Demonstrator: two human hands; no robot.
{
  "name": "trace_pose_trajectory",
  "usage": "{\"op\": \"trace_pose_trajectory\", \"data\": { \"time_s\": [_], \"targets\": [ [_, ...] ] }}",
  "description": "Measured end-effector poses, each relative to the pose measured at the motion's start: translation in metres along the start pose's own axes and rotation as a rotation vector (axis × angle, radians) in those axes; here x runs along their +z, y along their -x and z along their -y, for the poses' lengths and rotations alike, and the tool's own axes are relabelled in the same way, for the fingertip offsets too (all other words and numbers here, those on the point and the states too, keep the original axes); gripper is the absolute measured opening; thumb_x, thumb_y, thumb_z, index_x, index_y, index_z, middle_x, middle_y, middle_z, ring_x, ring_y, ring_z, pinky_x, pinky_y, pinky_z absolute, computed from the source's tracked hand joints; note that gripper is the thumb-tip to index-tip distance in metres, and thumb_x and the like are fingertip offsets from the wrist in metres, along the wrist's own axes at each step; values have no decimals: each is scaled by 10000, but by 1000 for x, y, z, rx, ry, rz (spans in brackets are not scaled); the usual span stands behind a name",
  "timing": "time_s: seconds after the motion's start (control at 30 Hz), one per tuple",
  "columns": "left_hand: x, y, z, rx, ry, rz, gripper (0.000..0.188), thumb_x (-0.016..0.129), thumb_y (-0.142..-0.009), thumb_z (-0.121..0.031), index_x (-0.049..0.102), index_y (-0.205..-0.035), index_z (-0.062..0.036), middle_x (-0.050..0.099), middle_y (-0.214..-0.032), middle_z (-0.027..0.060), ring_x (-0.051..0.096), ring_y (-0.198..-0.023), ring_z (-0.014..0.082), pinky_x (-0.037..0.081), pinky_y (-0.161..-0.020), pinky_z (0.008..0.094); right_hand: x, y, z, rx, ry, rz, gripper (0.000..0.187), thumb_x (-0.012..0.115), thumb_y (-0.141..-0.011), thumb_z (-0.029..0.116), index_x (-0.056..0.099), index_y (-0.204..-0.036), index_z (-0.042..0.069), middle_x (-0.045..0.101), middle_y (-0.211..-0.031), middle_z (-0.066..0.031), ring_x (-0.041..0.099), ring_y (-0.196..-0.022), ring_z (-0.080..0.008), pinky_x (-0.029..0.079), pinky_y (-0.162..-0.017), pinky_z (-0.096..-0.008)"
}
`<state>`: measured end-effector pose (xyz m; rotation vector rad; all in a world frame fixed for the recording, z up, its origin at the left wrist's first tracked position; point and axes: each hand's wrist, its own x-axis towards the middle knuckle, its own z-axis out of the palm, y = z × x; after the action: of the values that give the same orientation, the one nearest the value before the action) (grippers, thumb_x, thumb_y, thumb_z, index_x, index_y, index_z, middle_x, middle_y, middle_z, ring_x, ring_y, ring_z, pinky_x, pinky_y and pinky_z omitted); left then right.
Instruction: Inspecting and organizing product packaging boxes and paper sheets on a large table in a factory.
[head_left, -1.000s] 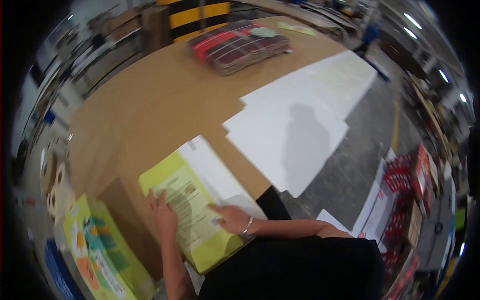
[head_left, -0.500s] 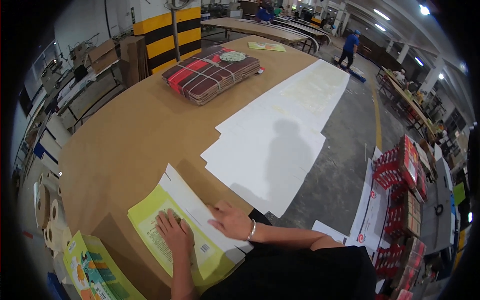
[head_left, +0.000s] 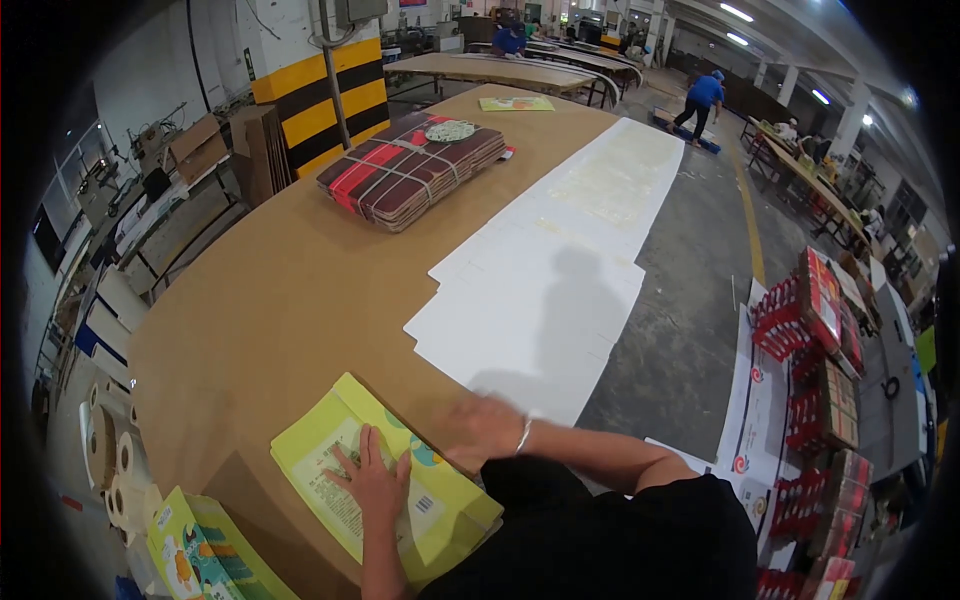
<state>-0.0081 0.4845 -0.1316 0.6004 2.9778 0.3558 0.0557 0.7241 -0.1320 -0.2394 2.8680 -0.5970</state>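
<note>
A yellow-green printed cardboard piece (head_left: pixel 440 530) lies flat at the table's near edge, with a pale text panel, a barcode and a teal patch at its right edge. My left hand (head_left: pixel 375 487) rests on its printed panel, palm down and fingers spread. Just beyond the right edge of that piece is my right hand (head_left: pixel 480 430), smeared by motion, with a bracelet at the wrist. Its fingers cannot be made out, nor whether it holds anything. At the lower left stands another yellow-green printed carton stack (head_left: pixel 215 550), partly cut off by the view's rim.
A large white sheet (head_left: pixel 520 310) covers the brown table's (head_left: pixel 250 330) right side. Farther back lies a tied bundle of dark red boards (head_left: pixel 410 170) and a small yellow-green piece (head_left: pixel 516 103). Red-sided stacks (head_left: pixel 800 310) stand right; a person in blue (head_left: pixel 703 95) bends beyond.
The white strip along the cardboard's right side no longer shows; yellow-green print with a teal patch is there now. My right hand has lifted off that edge and moved slightly right, blurred.
</note>
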Motion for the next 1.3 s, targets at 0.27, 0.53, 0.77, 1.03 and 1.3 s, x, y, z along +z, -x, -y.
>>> {"op": "trace_pose_trajectory", "data": {
  "time_s": [0.27,0.53,0.77,1.03,1.3],
  "targets": [
    [4,-1,3,27,50,-45,775,600,-826,-524,379,-1448,-119,290,-1544,-60,124,-1408,502,-39,-1059,735,-2,39,-34,447,409,89,881,557,-856,108,92,-1501,487,233,-1502,-332,414,-1244,-583,476,-849,-562],
    [11,3,8,70,33,-116,690,574,-855,-514,391,-1450,-217,327,-1537,-40,145,-1406,503,-34,-1055,738,-107,49,4,-311,-971,-386,722,373,-715,-103,460,-1414,55,524,-1360,-218,641,-1089,-251,510,-934,-342],
    [57,-6,42,176,-144,-228,743,465,-905,-573,307,-1496,-151,275,-1552,120,197,-1404,463,7,-1061,739,-9,43,-8,146,-1540,-78,512,519,-819,-40,568,-1322,37,617,-1279,-75,590,-1119,-147,443,-992,-285],
    [58,-22,65,-145,-155,-297,591,346,-995,-463,384,-1443,-80,429,-1448,157,353,-1360,313,332,-1101,417,34,30,22,66,-619,-287,474,689,-781,219,640,-1252,220,699,-879,-181,663,-655,-216,530,-676,-307],
    [-6,8,87,-231,986,-540,657,685,-804,-4,415,-1403,-28,467,-1368,160,459,-1240,257,363,-1056,373,36,29,73,-7,-698,-271,478,662,-802,202,616,-1278,191,690,-976,-203,685,-704,-265,538,-683,-336]
  ]
}}
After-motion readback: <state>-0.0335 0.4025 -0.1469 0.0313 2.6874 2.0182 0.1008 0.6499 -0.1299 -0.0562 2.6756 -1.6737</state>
